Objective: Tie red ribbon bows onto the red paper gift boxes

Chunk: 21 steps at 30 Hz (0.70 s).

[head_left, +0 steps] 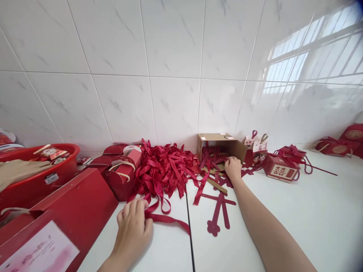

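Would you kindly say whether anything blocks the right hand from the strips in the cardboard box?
Nothing visible: the right hand is at the open side of the cardboard box, near the strips inside.

Left hand (134, 221): laid by a long red cloth ribbon (170, 219).
Right hand (234, 169): placed at an open brown cardboard box (241, 149).

It is bright; a window reflection (295, 64) shines on the tiled wall (176, 105), and the sides look stretched.
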Each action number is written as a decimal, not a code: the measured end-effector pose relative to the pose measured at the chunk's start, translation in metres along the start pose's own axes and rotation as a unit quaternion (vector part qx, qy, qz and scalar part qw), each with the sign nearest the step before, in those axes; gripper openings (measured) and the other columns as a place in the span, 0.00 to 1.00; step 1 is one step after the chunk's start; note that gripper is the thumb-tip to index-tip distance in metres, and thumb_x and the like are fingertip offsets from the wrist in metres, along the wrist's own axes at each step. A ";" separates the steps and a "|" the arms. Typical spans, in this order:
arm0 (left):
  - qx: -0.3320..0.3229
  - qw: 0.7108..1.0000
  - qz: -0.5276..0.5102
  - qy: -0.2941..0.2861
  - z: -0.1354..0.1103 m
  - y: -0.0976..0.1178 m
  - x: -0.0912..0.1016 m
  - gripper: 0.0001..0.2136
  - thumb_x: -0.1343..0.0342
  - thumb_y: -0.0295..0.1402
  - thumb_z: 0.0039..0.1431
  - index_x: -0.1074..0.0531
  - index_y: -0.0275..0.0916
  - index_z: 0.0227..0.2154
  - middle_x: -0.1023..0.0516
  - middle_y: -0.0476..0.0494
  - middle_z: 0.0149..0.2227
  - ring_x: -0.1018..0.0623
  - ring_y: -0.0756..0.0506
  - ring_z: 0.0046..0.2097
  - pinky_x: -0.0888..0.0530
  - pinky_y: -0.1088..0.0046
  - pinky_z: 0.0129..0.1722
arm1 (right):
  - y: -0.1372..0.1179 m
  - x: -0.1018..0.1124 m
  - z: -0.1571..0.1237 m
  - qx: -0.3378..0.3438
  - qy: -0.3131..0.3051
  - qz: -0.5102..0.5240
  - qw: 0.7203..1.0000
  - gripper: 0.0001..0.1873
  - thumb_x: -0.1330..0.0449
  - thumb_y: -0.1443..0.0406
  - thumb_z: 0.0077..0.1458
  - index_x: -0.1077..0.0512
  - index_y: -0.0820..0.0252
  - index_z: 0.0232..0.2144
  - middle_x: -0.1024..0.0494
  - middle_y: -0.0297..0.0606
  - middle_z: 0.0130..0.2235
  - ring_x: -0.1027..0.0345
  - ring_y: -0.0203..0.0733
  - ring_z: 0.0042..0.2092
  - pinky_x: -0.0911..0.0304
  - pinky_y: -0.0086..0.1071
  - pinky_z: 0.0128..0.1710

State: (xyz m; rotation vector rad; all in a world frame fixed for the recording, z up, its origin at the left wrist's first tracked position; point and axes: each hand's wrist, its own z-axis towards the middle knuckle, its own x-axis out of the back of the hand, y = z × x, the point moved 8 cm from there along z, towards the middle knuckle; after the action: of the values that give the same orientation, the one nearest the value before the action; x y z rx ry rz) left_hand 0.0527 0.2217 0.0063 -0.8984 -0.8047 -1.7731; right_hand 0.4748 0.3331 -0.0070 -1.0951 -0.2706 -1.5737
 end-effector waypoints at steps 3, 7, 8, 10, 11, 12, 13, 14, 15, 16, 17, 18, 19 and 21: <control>0.000 1.000 -0.014 -0.003 0.000 -0.004 -0.005 0.08 0.56 0.25 0.52 0.39 0.41 0.35 0.30 0.40 0.40 0.32 0.37 0.46 0.38 0.58 0.44 | 0.000 -0.014 0.016 0.033 -0.015 0.015 0.999 0.16 0.43 0.61 0.60 0.32 0.62 0.49 0.29 0.42 0.50 0.32 0.45 0.49 0.34 0.46 0.48; -0.006 1.000 -0.021 0.000 0.000 -0.007 -0.009 0.10 0.56 0.24 0.51 0.39 0.42 0.36 0.29 0.40 0.41 0.33 0.36 0.49 0.38 0.58 0.44 | -0.004 -0.027 0.020 0.063 -0.048 0.020 0.997 0.17 0.43 0.60 0.60 0.32 0.61 0.49 0.29 0.42 0.51 0.33 0.46 0.50 0.36 0.47 0.50; -0.007 1.000 -0.020 0.000 0.001 -0.007 -0.009 0.10 0.56 0.24 0.51 0.39 0.42 0.36 0.29 0.41 0.41 0.33 0.36 0.50 0.38 0.58 0.44 | -0.004 -0.029 0.020 0.062 -0.055 0.018 0.996 0.16 0.43 0.60 0.60 0.32 0.61 0.49 0.29 0.42 0.51 0.33 0.46 0.50 0.36 0.48 0.50; -0.006 1.000 -0.018 -0.006 0.001 -0.007 -0.010 0.09 0.55 0.25 0.51 0.39 0.42 0.36 0.29 0.41 0.41 0.32 0.36 0.50 0.38 0.58 0.44 | -0.002 -0.031 0.018 0.055 -0.067 0.011 0.996 0.15 0.43 0.60 0.60 0.31 0.62 0.47 0.29 0.42 0.50 0.33 0.46 0.50 0.37 0.48 0.50; -0.003 1.000 -0.018 -0.011 0.002 -0.008 -0.010 0.09 0.55 0.25 0.51 0.39 0.42 0.36 0.28 0.41 0.41 0.32 0.36 0.49 0.38 0.59 0.44 | -0.001 -0.031 0.018 0.051 -0.072 0.009 0.996 0.15 0.43 0.60 0.60 0.31 0.62 0.47 0.28 0.42 0.50 0.33 0.46 0.50 0.37 0.48 0.50; 0.001 1.000 -0.018 -0.016 0.002 -0.008 -0.011 0.09 0.55 0.25 0.51 0.38 0.42 0.36 0.28 0.40 0.42 0.32 0.36 0.49 0.38 0.59 0.44 | 0.000 -0.030 0.017 0.048 -0.076 0.006 0.996 0.15 0.43 0.60 0.60 0.31 0.62 0.47 0.28 0.42 0.50 0.33 0.46 0.50 0.37 0.48 0.50; 0.005 1.000 -0.019 -0.020 0.002 -0.008 -0.011 0.09 0.55 0.25 0.51 0.38 0.41 0.36 0.28 0.40 0.42 0.32 0.36 0.49 0.38 0.59 0.44 | 0.000 -0.030 0.016 0.046 -0.080 0.005 0.996 0.15 0.43 0.60 0.60 0.31 0.62 0.47 0.28 0.42 0.50 0.33 0.46 0.50 0.37 0.48 0.50; 0.009 0.999 -0.020 -0.023 0.002 -0.009 -0.011 0.09 0.55 0.25 0.51 0.38 0.41 0.36 0.28 0.40 0.42 0.32 0.36 0.49 0.38 0.59 0.44 | 0.001 -0.029 0.015 0.044 -0.084 0.003 0.996 0.15 0.43 0.60 0.60 0.31 0.62 0.47 0.28 0.42 0.50 0.33 0.46 0.50 0.37 0.48 0.50; 0.013 0.999 -0.021 -0.024 0.002 -0.009 -0.011 0.09 0.55 0.26 0.51 0.37 0.41 0.36 0.28 0.40 0.43 0.32 0.36 0.49 0.37 0.59 0.44 | 0.001 -0.028 0.014 0.043 -0.087 0.003 0.995 0.15 0.43 0.60 0.60 0.31 0.62 0.47 0.29 0.42 0.50 0.33 0.46 0.50 0.37 0.48 0.50; 0.015 0.999 -0.022 -0.024 0.002 -0.009 -0.011 0.10 0.55 0.26 0.51 0.37 0.41 0.36 0.28 0.40 0.43 0.32 0.36 0.49 0.37 0.59 0.44 | 0.001 -0.028 0.013 0.042 -0.090 0.002 0.995 0.15 0.43 0.60 0.60 0.31 0.62 0.47 0.29 0.42 0.50 0.33 0.46 0.50 0.37 0.48 0.50; 0.018 0.999 -0.023 -0.023 0.003 -0.009 -0.010 0.10 0.55 0.26 0.50 0.36 0.41 0.37 0.28 0.40 0.43 0.32 0.36 0.50 0.37 0.59 0.44 | 0.002 -0.027 0.012 0.042 -0.092 0.002 0.995 0.15 0.43 0.60 0.60 0.31 0.62 0.48 0.29 0.42 0.50 0.33 0.46 0.50 0.37 0.48 0.50; 0.020 0.999 -0.024 -0.023 0.003 -0.008 -0.010 0.11 0.55 0.26 0.50 0.36 0.41 0.37 0.28 0.40 0.43 0.32 0.36 0.50 0.37 0.58 0.45 | 0.002 -0.026 0.010 0.041 -0.095 0.003 0.995 0.15 0.43 0.60 0.60 0.31 0.62 0.48 0.29 0.42 0.50 0.33 0.46 0.50 0.37 0.48 0.50; 0.022 0.999 -0.026 -0.025 0.003 -0.008 -0.010 0.11 0.54 0.26 0.50 0.36 0.41 0.37 0.28 0.40 0.43 0.32 0.36 0.50 0.37 0.58 0.45 | 0.002 -0.025 0.009 0.040 -0.096 0.004 0.995 0.15 0.43 0.60 0.60 0.31 0.62 0.48 0.29 0.42 0.50 0.33 0.46 0.50 0.36 0.48 0.50; 0.021 0.999 -0.031 -0.029 0.003 -0.007 -0.009 0.12 0.54 0.25 0.50 0.36 0.41 0.38 0.27 0.40 0.43 0.31 0.36 0.50 0.37 0.58 0.45 | 0.002 -0.021 0.004 0.036 -0.098 0.008 0.995 0.15 0.43 0.61 0.60 0.31 0.62 0.48 0.29 0.42 0.50 0.32 0.46 0.49 0.35 0.47 0.49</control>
State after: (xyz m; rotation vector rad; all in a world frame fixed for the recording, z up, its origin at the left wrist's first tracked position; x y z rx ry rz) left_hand 0.0493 0.2303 -0.0006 -0.9086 -0.9126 -1.7843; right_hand 0.4772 0.3491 -0.0211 -1.1938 -0.4465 -1.4336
